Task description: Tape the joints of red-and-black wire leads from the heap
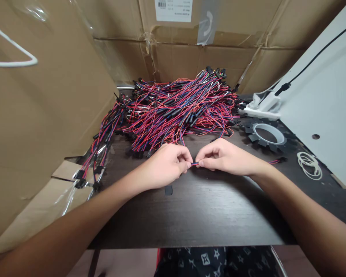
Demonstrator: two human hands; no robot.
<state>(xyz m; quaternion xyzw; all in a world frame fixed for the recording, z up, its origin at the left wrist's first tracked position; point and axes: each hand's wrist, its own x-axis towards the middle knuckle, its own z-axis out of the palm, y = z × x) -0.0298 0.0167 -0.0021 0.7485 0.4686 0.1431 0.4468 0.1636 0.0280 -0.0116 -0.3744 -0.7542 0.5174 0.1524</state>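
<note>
Between my two hands runs a short stretch of red and blue wires [194,164], pinched at both ends. My left hand [173,163] grips it with thumb and forefinger; my right hand [219,157] does the same a little to the right. The wires' far end, with a dark connector [281,159], shows beyond my right wrist. Below my left hand a small black tape piece [168,190] lies on the dark table [207,215]. Just behind my hands spreads a large heap of red, blue and black wire harnesses [181,107].
A tape ring [268,134] edged with black tape pieces lies at the right, near a white power strip [266,107] and a coiled white cord [309,166]. More harnesses [102,142] hang at the left over cardboard [72,171]. Cardboard walls [184,61] stand behind.
</note>
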